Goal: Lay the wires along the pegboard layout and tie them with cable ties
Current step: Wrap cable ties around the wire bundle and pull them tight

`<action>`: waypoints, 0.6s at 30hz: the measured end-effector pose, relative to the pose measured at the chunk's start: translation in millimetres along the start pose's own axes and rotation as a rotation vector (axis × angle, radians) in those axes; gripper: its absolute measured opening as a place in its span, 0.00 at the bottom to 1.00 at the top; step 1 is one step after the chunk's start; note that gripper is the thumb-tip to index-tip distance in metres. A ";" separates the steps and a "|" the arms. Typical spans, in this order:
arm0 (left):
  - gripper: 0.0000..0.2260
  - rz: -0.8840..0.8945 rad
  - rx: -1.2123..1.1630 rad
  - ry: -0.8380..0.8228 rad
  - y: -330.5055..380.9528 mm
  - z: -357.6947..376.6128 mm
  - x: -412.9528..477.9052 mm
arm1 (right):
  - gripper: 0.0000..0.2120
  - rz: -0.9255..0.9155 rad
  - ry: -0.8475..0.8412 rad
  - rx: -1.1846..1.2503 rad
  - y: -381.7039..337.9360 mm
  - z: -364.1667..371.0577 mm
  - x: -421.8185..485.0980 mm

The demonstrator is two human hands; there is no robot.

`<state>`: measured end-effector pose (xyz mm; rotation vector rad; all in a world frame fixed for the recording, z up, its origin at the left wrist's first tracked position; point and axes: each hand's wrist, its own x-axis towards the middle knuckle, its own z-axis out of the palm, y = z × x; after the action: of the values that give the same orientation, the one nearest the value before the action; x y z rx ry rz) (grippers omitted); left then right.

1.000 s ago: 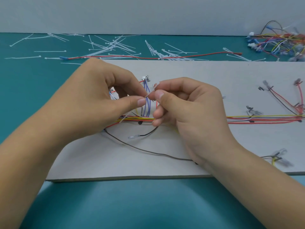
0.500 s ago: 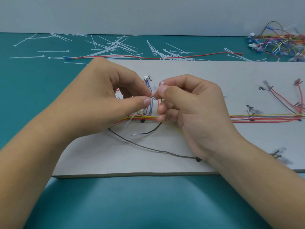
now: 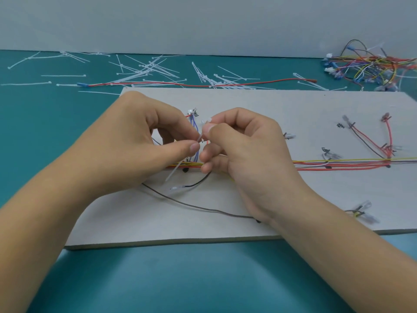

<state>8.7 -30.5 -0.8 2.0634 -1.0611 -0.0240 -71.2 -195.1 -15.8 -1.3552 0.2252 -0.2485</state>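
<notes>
A grey pegboard (image 3: 282, 105) lies on the teal table with a bundle of red, yellow and white wires (image 3: 352, 164) running along it to the right. A short branch of blue wires (image 3: 194, 125) rises from the bundle to a small connector. My left hand (image 3: 135, 141) and my right hand (image 3: 243, 150) meet above this branch. Both pinch a white cable tie (image 3: 174, 172); its tail hangs down left of my left thumb. A dark wire (image 3: 198, 207) curves loose across the board near my right wrist.
Several loose white cable ties (image 3: 149, 68) lie scattered behind the board, with one long red wire (image 3: 203, 85) among them. A heap of coloured wires with connectors (image 3: 372, 66) sits at the back right. More red and black branches (image 3: 370, 138) stand on the board's right side.
Both hands have shifted slightly right along the board. The tie's tail now sticks out further below my left thumb.
</notes>
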 end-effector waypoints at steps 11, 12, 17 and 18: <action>0.04 -0.057 0.079 0.055 -13.4 -7.4 3.5 | 0.07 -0.061 0.052 -0.081 5.8 -3.0 2.7; 0.03 -0.081 0.098 0.050 -15.5 -9.7 3.4 | 0.06 -0.082 0.059 -0.112 7.6 -2.8 2.0; 0.05 -0.203 0.131 -0.116 -19.8 -19.8 -0.9 | 0.04 -0.110 0.097 -0.194 14.5 -2.6 1.9; 0.06 -0.218 0.116 -0.144 -19.2 -19.4 -0.8 | 0.03 -0.107 0.106 -0.194 14.4 -2.9 2.7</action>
<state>27.9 -11.0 -0.5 2.3037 -0.9359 -0.2295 -68.8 -195.8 -30.6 -1.5507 0.2714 -0.3968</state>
